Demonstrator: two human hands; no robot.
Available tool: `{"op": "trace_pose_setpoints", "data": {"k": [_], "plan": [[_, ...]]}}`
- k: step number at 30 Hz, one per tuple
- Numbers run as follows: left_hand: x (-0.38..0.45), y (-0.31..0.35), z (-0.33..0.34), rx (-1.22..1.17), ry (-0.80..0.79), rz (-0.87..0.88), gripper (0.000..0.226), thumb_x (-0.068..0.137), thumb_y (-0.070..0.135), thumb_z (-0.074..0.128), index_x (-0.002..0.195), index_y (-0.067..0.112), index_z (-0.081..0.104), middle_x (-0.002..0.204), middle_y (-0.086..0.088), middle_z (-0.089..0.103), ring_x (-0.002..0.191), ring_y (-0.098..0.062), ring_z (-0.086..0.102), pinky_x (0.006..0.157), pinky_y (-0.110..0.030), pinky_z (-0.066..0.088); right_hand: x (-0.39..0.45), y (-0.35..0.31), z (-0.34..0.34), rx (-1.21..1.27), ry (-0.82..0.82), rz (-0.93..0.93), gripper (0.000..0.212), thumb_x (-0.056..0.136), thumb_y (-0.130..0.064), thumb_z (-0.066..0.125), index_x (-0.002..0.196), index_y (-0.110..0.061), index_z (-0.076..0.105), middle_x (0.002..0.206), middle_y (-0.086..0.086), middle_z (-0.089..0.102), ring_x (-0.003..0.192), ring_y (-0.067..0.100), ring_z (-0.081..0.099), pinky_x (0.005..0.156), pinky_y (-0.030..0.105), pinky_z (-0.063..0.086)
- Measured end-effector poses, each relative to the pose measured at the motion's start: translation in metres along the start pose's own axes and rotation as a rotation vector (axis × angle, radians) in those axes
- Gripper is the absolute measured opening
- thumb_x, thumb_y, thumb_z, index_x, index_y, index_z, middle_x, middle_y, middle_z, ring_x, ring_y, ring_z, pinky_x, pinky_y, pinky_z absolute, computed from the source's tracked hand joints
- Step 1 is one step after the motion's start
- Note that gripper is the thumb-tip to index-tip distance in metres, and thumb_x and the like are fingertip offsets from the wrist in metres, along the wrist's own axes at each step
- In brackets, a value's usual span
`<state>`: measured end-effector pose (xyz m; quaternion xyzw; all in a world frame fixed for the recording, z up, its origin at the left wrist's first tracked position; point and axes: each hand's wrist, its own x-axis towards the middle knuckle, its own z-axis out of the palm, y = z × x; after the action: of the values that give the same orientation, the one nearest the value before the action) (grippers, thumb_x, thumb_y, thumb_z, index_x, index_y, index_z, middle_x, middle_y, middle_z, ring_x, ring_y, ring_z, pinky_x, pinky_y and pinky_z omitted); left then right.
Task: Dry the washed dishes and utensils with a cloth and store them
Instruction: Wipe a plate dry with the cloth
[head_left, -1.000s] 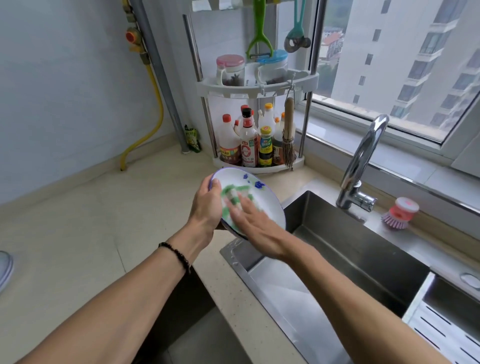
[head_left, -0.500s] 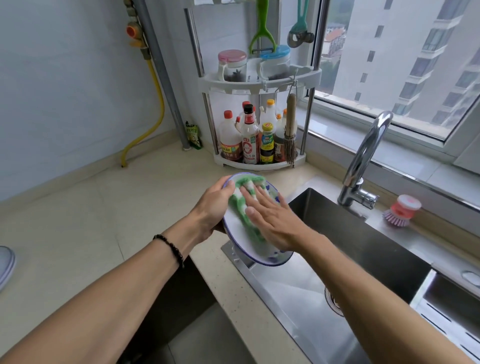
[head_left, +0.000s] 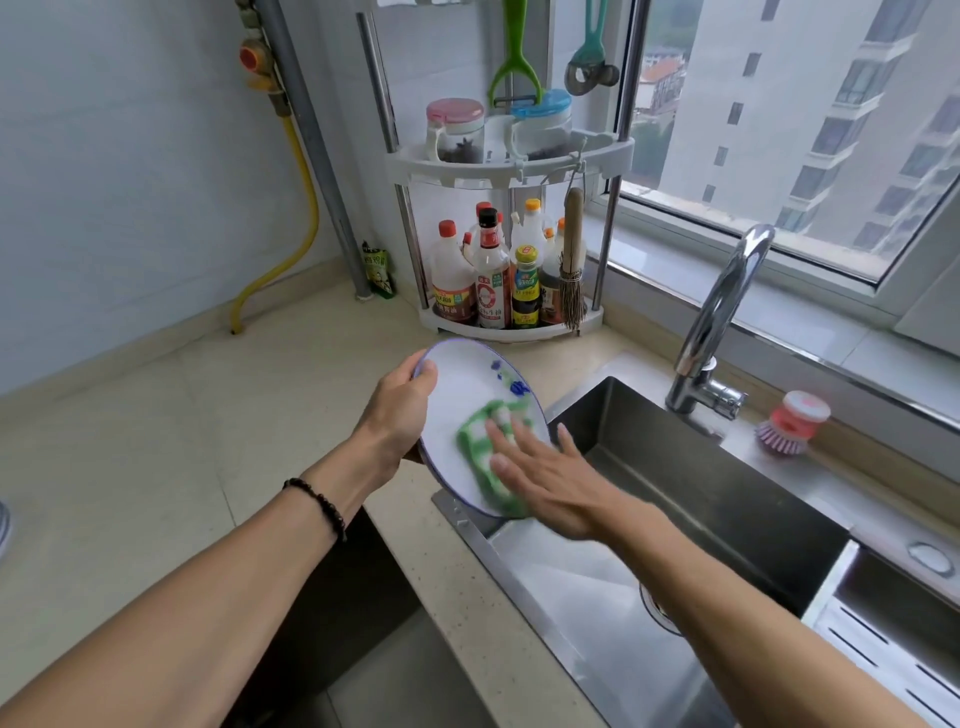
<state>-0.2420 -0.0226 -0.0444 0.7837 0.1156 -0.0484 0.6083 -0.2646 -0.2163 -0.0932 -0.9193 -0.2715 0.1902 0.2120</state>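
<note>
my left hand (head_left: 397, 410) grips the rim of the tilted white plate (head_left: 457, 400) over the counter's edge beside the steel sink (head_left: 727, 499), thumb on its face. my right hand (head_left: 550, 478), fingers flat, presses the soft green-and-white cloth (head_left: 480, 447) on the glossy plate. behind stand the bottle rack (head_left: 511, 171), curved chrome tap (head_left: 719, 317) and pink brush (head_left: 792, 423)

The plate (head_left: 457, 410) is white with a blue rim and blue marks. The cloth (head_left: 485, 457) has green and white checks. The hose (head_left: 298, 208) is yellow.
</note>
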Motion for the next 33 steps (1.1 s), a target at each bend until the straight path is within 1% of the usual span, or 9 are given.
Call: {"op": "trace_pose_setpoints", "data": {"k": [6, 12, 16, 18, 20, 25, 28, 31, 33], "plan": [[-0.004, 0.006, 0.003, -0.014, -0.077, -0.051, 0.028, 0.110, 0.034, 0.032, 0.123, 0.038, 0.056, 0.110, -0.004, 0.070, 0.080, -0.027, 0.070, 0.043, -0.024, 0.047, 0.018, 0.024, -0.014, -0.278, 0.117, 0.001, 0.069, 0.097, -0.063, -0.002, 0.158, -0.031, -0.012, 0.163, -0.007, -0.020, 0.151, 0.007, -0.016, 0.121, 0.047, -0.019], [0.008, 0.005, 0.004, -0.120, 0.183, 0.005, 0.028, 0.108, 0.036, 0.035, 0.120, 0.032, 0.060, 0.114, -0.008, 0.070, 0.095, -0.032, 0.070, 0.055, -0.030, 0.052, -0.005, 0.006, 0.004, -0.059, 0.120, -0.027, 0.103, 0.076, -0.081, -0.020, 0.159, -0.027, 0.007, 0.167, -0.003, 0.000, 0.154, 0.010, -0.002, 0.120, 0.045, -0.019], [0.007, 0.006, 0.004, -0.193, 0.098, -0.097, 0.026, 0.108, 0.037, 0.037, 0.109, 0.029, 0.062, 0.106, -0.007, 0.071, 0.079, -0.025, 0.071, 0.054, -0.030, 0.053, -0.011, -0.031, 0.001, 0.166, 0.081, -0.222, 0.090, 0.085, -0.080, -0.001, 0.160, -0.032, 0.012, 0.167, -0.008, -0.002, 0.153, 0.005, -0.007, 0.120, 0.035, -0.015], [0.006, 0.006, 0.003, -0.265, -0.041, -0.193, 0.034, 0.107, 0.041, 0.038, 0.123, 0.022, 0.062, 0.114, -0.012, 0.072, 0.091, -0.032, 0.073, 0.071, -0.044, 0.059, -0.001, -0.040, -0.009, 0.126, 0.100, -0.274, 0.084, 0.088, -0.073, 0.004, 0.160, -0.030, 0.011, 0.167, -0.004, -0.007, 0.153, 0.006, -0.013, 0.120, 0.034, -0.014], [0.006, 0.007, 0.000, -0.303, -0.176, -0.277, 0.051, 0.106, 0.047, 0.036, 0.128, 0.009, 0.061, 0.119, -0.020, 0.070, 0.111, -0.039, 0.067, 0.102, -0.057, 0.049, 0.013, -0.035, -0.021, -0.025, 0.144, -0.288, 0.082, 0.089, -0.069, 0.000, 0.160, -0.028, 0.007, 0.165, 0.000, -0.010, 0.153, 0.010, -0.015, 0.120, 0.037, -0.017], [0.007, 0.003, -0.008, -0.287, -0.245, -0.320, 0.054, 0.107, 0.049, 0.030, 0.131, 0.011, 0.060, 0.124, -0.021, 0.068, 0.119, -0.040, 0.063, 0.110, -0.059, 0.041, 0.033, -0.001, -0.050, -0.333, 0.166, -0.192, 0.062, 0.098, -0.061, -0.002, 0.155, -0.036, -0.006, 0.161, -0.006, -0.021, 0.150, 0.012, -0.022, 0.120, 0.049, -0.020], [0.008, 0.004, -0.007, -0.250, -0.139, -0.298, 0.053, 0.106, 0.050, 0.031, 0.127, 0.012, 0.062, 0.116, -0.018, 0.072, 0.110, -0.038, 0.068, 0.100, -0.056, 0.050, 0.030, 0.020, -0.048, -0.301, 0.139, -0.102, 0.075, 0.092, -0.067, -0.011, 0.158, -0.034, 0.001, 0.164, -0.007, -0.013, 0.152, 0.012, -0.017, 0.121, 0.050, -0.018], [0.011, 0.009, -0.003, -0.221, 0.047, -0.188, 0.038, 0.107, 0.046, 0.034, 0.117, 0.022, 0.062, 0.107, -0.011, 0.074, 0.095, -0.035, 0.071, 0.070, -0.042, 0.058, 0.009, 0.028, -0.036, -0.173, 0.096, -0.074, 0.101, 0.077, -0.083, -0.020, 0.159, -0.033, 0.010, 0.167, -0.005, 0.001, 0.153, 0.011, -0.010, 0.121, 0.049, -0.016], [0.014, 0.009, -0.002, -0.239, 0.169, -0.116, 0.030, 0.107, 0.043, 0.036, 0.106, 0.026, 0.062, 0.100, -0.007, 0.071, 0.084, -0.030, 0.069, 0.064, -0.036, 0.055, -0.009, 0.014, -0.024, -0.038, 0.110, -0.144, 0.093, 0.084, -0.085, 0.004, 0.157, -0.031, 0.023, 0.166, -0.003, 0.016, 0.153, 0.010, 0.005, 0.122, 0.043, -0.003]]}}
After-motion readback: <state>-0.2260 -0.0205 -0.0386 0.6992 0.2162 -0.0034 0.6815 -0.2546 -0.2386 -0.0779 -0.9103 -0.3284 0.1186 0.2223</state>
